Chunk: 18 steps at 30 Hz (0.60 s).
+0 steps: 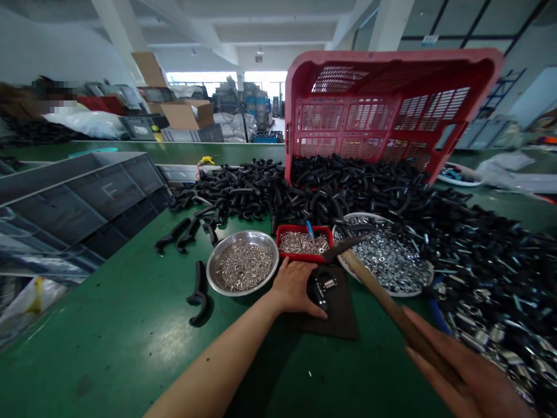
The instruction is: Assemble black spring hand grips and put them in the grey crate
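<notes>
My left hand (298, 287) grips a black hooked part (319, 295) on a dark square mat (343, 319), with thumb and fingers around its near side. A small metal spring (329, 284) shows on that part. My right hand (470, 371) is closed around the wooden handle of a hammer (383, 299), whose dark head is raised above the mat's far edge. Just beyond my left hand stands a red tray (281, 247) of small metal pins, with a blue-ended tool in it. A steel bowl (211, 277) of tiny metal pieces sits to the left.
A white bowl (429, 287) of metal rings and fittings stands to the right. Black handles (243, 191) lie heaped behind, spilling from a tipped red crate (391, 56). Metal-tipped parts (496, 334) are piled at right. Grey bins (96, 197) stand at left; a person is in the far left background.
</notes>
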{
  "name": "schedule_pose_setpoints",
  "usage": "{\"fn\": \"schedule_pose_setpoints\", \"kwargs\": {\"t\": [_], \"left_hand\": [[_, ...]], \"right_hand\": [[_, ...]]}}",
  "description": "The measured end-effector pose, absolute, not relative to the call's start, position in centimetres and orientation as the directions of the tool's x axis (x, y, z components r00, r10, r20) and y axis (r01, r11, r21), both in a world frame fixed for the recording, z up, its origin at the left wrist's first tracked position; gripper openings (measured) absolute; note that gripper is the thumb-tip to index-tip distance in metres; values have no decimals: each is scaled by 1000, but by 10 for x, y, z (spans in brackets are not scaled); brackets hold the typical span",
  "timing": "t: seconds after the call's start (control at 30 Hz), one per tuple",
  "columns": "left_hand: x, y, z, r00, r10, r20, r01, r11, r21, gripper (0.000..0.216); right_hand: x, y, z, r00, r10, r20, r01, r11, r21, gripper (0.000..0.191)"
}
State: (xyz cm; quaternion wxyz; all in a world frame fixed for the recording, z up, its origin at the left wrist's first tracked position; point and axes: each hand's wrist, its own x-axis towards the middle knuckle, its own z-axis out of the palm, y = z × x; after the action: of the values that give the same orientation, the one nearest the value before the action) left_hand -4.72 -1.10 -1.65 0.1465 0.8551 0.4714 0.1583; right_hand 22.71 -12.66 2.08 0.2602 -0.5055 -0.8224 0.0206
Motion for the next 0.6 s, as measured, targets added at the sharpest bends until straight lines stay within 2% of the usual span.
{"fn": "schedule_pose_setpoints", "kwargs": {"t": [0.07,0.13,0.17,0.2,0.27,0.37,0.43,0.5,0.57,0.6], "left_hand": [[-44,-21,-17,477,860,180,795,-509,330,98],[-40,-34,-19,429,870,243,839,-484,250,88],[-38,-41,-20,403,878,260,860,-460,219,81],[-36,-46,-22,383,887,259,878,-436,197,76],[-32,-53,-25,365,905,219,899,-404,171,71],[-31,-52,-24,411,900,146,891,-430,143,72],[-32,-47,-15,465,877,123,867,-479,140,69],[-36,-41,3,507,855,108,839,-518,167,64],[-41,-37,24,521,850,78,814,-522,255,54],[-43,-34,34,525,850,39,794,-506,338,50]], "right_hand": [[236,-121,16,-195,917,349,838,340,-426,55],[251,-109,7,-25,983,184,822,125,-555,60],[261,-102,3,43,993,113,815,30,-578,63],[271,-95,-1,86,993,75,824,-28,-566,64],[290,-81,-7,94,991,97,893,-40,-448,62],[294,-67,-6,-1,978,208,992,28,-126,47],[272,-60,-1,-134,949,284,990,138,5,40],[237,-53,5,-373,860,347,912,410,-36,40],[202,-44,10,-514,768,381,769,610,-192,40],[188,-38,12,-536,740,407,694,660,-286,34]]}}
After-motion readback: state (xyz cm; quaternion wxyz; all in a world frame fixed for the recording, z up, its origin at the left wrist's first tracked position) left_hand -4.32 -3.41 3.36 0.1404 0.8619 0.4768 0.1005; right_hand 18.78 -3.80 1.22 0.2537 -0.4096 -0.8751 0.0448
